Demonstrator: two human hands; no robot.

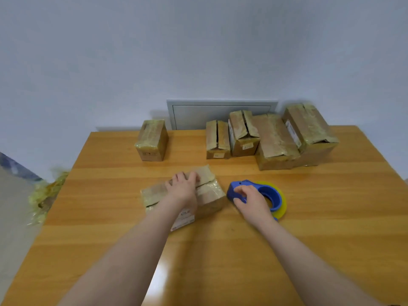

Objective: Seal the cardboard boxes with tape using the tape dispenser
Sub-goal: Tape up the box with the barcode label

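Head view is showing the left hand pressing, fingers laid flat, on the flaps of the small brown cardboard box lying mid-table. The right hand is gripping the blue plastic tape dispenser, which is resting just right of the box. Taping seems about to begin, so the next move is lifting the dispenser onto the seam. The orange wooden table is offering open room nearer, with other cardboard boxes standing well back.

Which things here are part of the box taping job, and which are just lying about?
In the job: near cardboard box, pressed by the left hand; blue tape dispenser, gripped by the right hand; five back boxes.
Lying about: crumpled tape heap beside the table; grey wall panel.
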